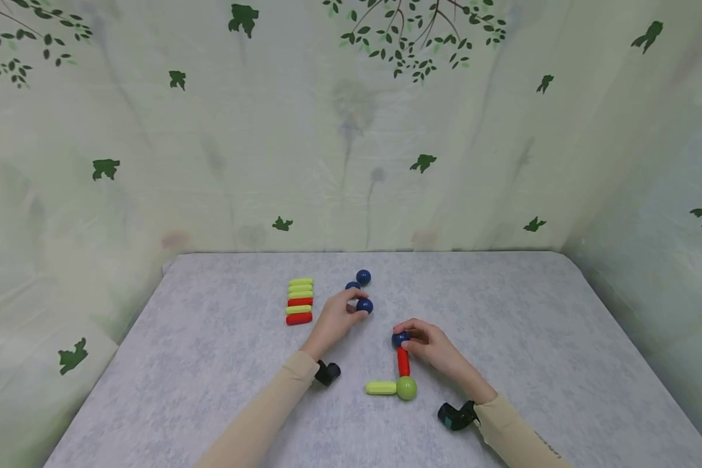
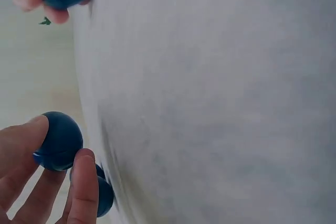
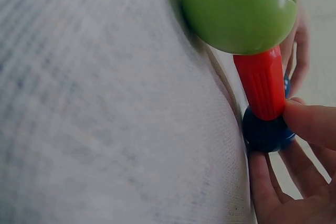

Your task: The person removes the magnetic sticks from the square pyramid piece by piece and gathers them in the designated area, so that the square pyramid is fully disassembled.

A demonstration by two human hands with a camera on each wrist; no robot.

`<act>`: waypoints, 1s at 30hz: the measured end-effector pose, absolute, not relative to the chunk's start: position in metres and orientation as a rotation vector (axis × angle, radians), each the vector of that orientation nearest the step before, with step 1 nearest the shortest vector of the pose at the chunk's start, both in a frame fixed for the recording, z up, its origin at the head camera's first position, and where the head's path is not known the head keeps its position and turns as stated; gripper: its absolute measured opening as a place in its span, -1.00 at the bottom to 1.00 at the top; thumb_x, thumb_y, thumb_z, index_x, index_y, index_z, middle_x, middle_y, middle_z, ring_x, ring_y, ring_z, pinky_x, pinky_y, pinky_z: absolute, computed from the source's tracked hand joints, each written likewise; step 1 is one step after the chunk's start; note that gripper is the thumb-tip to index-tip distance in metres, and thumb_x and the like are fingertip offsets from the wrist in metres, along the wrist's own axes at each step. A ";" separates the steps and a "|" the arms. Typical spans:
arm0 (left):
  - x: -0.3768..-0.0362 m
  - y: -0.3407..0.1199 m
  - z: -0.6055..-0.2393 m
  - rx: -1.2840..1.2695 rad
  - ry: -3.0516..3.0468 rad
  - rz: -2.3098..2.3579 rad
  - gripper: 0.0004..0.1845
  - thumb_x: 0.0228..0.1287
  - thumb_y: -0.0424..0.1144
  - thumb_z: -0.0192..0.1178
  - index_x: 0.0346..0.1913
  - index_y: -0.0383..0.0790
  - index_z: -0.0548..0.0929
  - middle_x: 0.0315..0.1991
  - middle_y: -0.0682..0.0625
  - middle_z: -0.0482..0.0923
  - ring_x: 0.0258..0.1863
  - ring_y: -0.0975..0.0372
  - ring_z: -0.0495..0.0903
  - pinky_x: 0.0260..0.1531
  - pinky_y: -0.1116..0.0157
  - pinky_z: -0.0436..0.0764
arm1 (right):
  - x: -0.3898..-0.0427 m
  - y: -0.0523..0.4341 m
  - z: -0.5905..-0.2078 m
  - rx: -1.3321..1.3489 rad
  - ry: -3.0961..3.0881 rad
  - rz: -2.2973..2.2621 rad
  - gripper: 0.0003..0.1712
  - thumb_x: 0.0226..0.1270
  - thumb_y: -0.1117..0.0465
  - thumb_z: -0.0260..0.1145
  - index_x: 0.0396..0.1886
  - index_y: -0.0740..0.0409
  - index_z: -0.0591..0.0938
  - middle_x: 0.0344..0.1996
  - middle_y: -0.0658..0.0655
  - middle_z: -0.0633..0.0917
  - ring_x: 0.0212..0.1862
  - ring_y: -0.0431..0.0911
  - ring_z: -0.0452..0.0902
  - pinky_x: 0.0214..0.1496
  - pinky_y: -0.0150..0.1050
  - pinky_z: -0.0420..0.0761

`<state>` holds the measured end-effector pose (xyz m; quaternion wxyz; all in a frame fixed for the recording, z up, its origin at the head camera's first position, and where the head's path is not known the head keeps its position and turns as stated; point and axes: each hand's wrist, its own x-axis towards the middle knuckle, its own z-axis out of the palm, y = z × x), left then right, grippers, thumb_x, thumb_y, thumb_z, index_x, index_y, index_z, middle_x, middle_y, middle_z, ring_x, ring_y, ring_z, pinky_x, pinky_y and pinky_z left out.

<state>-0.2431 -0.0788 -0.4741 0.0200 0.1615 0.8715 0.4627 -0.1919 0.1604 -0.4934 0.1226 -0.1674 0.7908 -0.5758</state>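
Note:
My left hand (image 1: 335, 316) pinches a dark blue ball (image 1: 364, 305) between thumb and fingers; in the left wrist view this ball (image 2: 59, 141) shows a seam round it. My right hand (image 1: 433, 348) grips another blue ball (image 1: 400, 339) at the far end of a red rod (image 1: 403, 362). In the right wrist view the red rod (image 3: 261, 83) meets that ball (image 3: 266, 131), fingertips round its sides. The rod's near end meets a green ball (image 1: 406, 388), from which a yellow-green rod (image 1: 381, 388) extends left.
Just beyond my left hand, two more blue balls lie on the grey table (image 1: 222, 351), one partly hidden (image 1: 352, 285) and one farther back (image 1: 363, 277). Left of them several yellow-green rods (image 1: 300, 288) and red rods (image 1: 299, 318) lie in a column. A leaf-patterned curtain (image 1: 304, 143) borders the table.

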 end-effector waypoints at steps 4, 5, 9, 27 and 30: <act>-0.257 -0.071 -0.477 0.443 2.733 1.416 -0.66 0.25 -0.33 0.28 0.09 -0.22 0.57 0.03 -0.08 0.55 -0.33 0.22 0.54 -0.35 0.32 0.58 | -0.191 0.160 -0.493 -0.486 2.296 -1.686 -0.71 0.37 0.34 0.20 0.06 0.21 0.57 0.10 0.17 0.56 0.11 0.04 0.49 0.12 -0.06 0.49; -0.260 -0.069 -0.478 0.429 2.748 1.406 -0.66 0.25 -0.34 0.28 0.09 -0.22 0.58 0.02 -0.08 0.56 -0.34 0.22 0.52 -0.36 0.32 0.57 | -0.191 0.159 -0.493 -0.475 2.288 -1.692 -0.71 0.37 0.35 0.20 0.06 0.19 0.58 0.10 0.15 0.56 0.11 0.03 0.49 0.12 -0.07 0.48; -0.266 -0.062 -0.477 0.403 2.826 1.338 -0.68 0.24 -0.38 0.27 0.06 -0.23 0.59 -0.04 -0.11 0.58 -0.39 0.22 0.48 -0.36 0.30 0.52 | -0.191 0.160 -0.494 -0.483 2.289 -1.695 -0.71 0.37 0.35 0.20 0.07 0.20 0.57 0.10 0.16 0.56 0.11 0.04 0.49 0.12 -0.06 0.48; -0.209 -0.084 -0.467 0.977 2.411 1.218 -0.75 0.22 -0.42 0.26 -0.03 -0.22 0.58 -0.10 -0.05 0.57 -0.17 0.21 0.53 -0.13 0.29 0.54 | -0.191 0.160 -0.492 -0.503 2.304 -1.692 -0.71 0.36 0.37 0.19 0.06 0.25 0.57 0.07 0.17 0.57 0.10 0.04 0.49 0.10 -0.15 0.50; -0.189 -0.083 -0.468 1.066 2.214 1.120 -0.71 0.21 -0.37 0.30 -0.01 -0.11 0.60 -0.12 0.08 0.56 -0.15 0.29 0.51 -0.12 0.36 0.52 | -0.191 0.161 -0.492 -0.506 2.301 -1.699 -0.71 0.35 0.38 0.20 0.05 0.24 0.57 0.07 0.16 0.57 0.09 0.04 0.50 0.08 -0.18 0.49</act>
